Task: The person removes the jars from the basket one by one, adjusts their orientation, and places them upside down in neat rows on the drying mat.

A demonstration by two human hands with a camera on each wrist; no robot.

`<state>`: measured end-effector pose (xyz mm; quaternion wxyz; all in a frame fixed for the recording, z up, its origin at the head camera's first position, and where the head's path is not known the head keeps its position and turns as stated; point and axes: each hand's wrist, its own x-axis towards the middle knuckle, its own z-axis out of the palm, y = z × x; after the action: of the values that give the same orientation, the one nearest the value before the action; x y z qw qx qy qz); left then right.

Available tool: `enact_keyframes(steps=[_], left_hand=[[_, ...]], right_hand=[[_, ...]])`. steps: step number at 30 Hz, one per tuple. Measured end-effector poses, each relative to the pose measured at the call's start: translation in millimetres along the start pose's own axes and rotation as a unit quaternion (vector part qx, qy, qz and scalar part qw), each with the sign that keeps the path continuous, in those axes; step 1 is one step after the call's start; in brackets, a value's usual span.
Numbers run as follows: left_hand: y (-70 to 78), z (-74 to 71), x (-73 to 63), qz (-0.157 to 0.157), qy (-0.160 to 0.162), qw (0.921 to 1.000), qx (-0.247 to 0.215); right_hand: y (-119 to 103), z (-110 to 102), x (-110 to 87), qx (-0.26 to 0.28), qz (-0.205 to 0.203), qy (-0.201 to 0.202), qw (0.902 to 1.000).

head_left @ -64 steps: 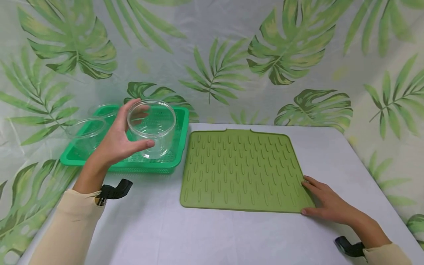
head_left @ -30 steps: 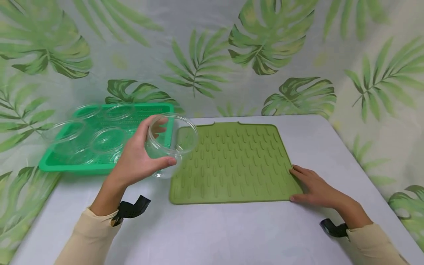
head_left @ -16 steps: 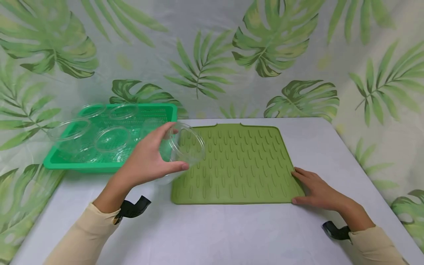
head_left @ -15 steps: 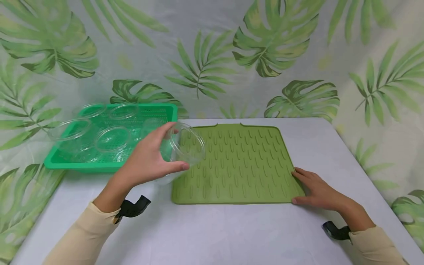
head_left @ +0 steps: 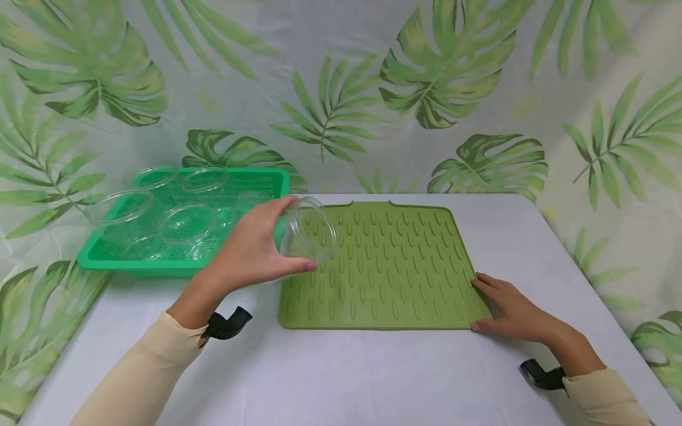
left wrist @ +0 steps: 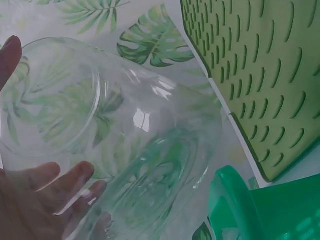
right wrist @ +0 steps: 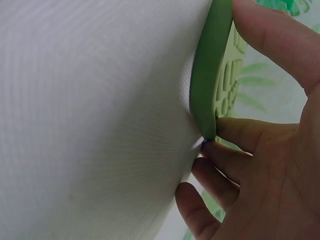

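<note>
My left hand (head_left: 247, 248) grips a clear, wide-mouthed cup (head_left: 299, 239) between the thumb and the fingers. The cup is tilted, its mouth turned to the right, above the left edge of a green ridged mat (head_left: 383, 266). Close up in the left wrist view, the cup (left wrist: 150, 95) looks see-through, with fingers showing through its wall. At the mat's lower right corner rests my right hand (head_left: 519, 313), thumb and fingertips touching the edge. In the right wrist view the fingers (right wrist: 232, 162) lie along that edge, loosely bent.
A green perforated basket (head_left: 133, 265) stands at the back left of the white-covered table (head_left: 341, 378). Several more clear cups (head_left: 186, 223) stand in it. Behind the table hangs a leaf-patterned cloth (head_left: 341, 71).
My left hand has carried the cup rightward from over the basket to the mat's left edge and tipped it from upright to sideways. The right hand stays at the mat's edge.
</note>
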<state>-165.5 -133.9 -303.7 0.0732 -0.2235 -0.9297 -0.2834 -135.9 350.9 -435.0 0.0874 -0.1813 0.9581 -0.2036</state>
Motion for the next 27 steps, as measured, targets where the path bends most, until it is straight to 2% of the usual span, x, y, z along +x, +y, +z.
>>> enact_keyframes(steps=[7,21,27], left_hand=[[-0.8,8.3,5.2,0.028,0.009,0.9993,0.023],[-0.7,20.3,13.3,0.022,-0.004,0.9992,0.034],[1.9,29.3,21.7,0.027,-0.006,0.9990,0.035]], right_hand=[[1,0,-1.5,-0.003,-0.005,0.005,1.0000],[1,0,-0.5,-0.001,-0.007,0.001,1.0000],[-1,-4,0.1,0.006,-0.011,-0.004,0.9999]])
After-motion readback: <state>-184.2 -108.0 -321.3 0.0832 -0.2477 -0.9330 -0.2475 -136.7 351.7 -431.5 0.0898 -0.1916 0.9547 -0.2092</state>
